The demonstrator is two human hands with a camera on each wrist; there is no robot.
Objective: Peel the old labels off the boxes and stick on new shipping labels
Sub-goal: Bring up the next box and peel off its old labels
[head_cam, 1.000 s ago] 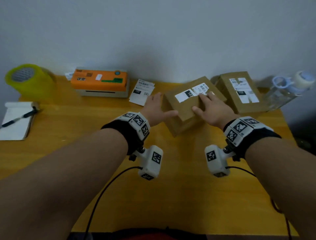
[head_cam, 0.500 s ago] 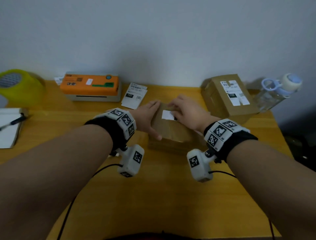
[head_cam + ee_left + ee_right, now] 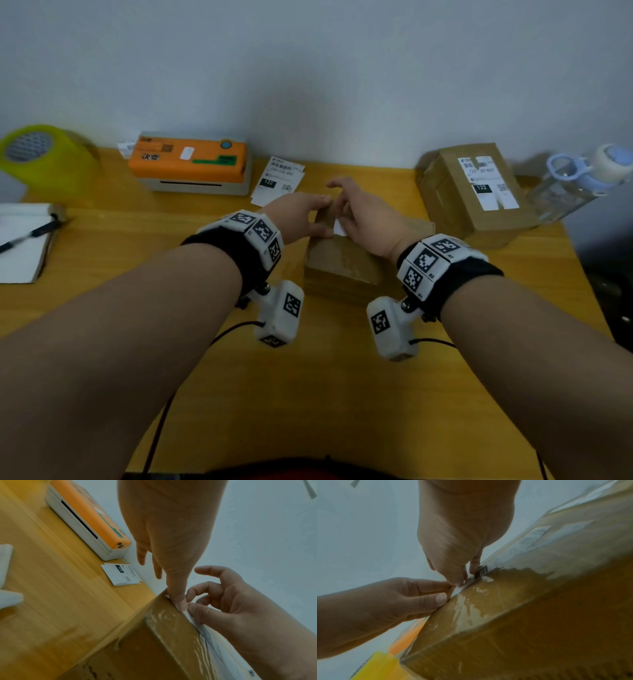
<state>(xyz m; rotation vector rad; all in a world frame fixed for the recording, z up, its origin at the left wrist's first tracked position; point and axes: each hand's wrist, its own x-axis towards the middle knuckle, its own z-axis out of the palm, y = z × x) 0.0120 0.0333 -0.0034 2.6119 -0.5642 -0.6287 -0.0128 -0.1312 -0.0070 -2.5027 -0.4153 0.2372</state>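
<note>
A brown taped box point(image 3: 346, 263) sits mid-table with a white old label point(image 3: 339, 226) on its top. My left hand point(image 3: 320, 214) grips the box's far left corner, thumb pressed on the edge point(image 3: 178, 601). My right hand point(image 3: 339, 209) is over the top; its thumb and forefinger pinch the label's corner point(image 3: 462, 586) beside the left thumb. Most of that label is hidden under the right hand. A second box point(image 3: 476, 198) with a white label point(image 3: 486, 185) stands at the back right. A small stack of new labels point(image 3: 277, 180) lies behind the hands.
An orange label printer point(image 3: 191, 164) stands at the back left by the wall. A yellow tape roll point(image 3: 37, 154) and a notebook with a pen point(image 3: 24, 240) are at the far left. A clear bottle point(image 3: 575, 185) lies at the right edge. Bare table point(image 3: 308, 394) lies in front.
The box has come nearer to me, away from the second box. Both hands have closed in on its far left corner, and the right fingers now pinch the label's corner.
</note>
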